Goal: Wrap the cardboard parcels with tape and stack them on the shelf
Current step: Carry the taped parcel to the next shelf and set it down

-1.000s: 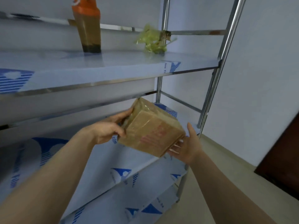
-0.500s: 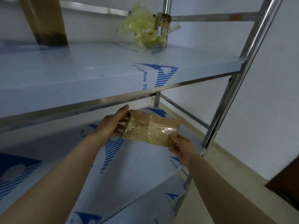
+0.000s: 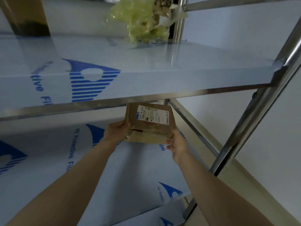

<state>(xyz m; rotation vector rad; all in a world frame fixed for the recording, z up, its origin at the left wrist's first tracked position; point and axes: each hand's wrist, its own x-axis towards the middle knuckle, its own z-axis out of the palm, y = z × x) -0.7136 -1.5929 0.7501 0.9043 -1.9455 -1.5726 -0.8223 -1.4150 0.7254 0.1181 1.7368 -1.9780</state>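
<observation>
A brown cardboard parcel (image 3: pixel 151 128) wrapped in clear tape, with a white shipping label on its top, is held over the far right part of the middle shelf (image 3: pixel 127 173). My left hand (image 3: pixel 116 130) grips its left side. My right hand (image 3: pixel 176 143) grips its near right corner. The parcel's far end tilts up under the edge of the upper shelf (image 3: pixel 162 79). Whether its underside touches the shelf I cannot tell.
The steel rack has shelves covered in blue-printed protective film. On the upper shelf stand a brownish bottle (image 3: pixel 26 17) at the left and a crumpled yellow-green plastic bag (image 3: pixel 143 22). A steel post (image 3: pixel 254 111) and cross bar (image 3: pixel 193 128) bound the right side. A lower shelf (image 3: pixel 156 216) lies below.
Both hands carried the parcel forward and deeper under the upper shelf and turned it so the labelled face shows. The camera came closer to the rack.
</observation>
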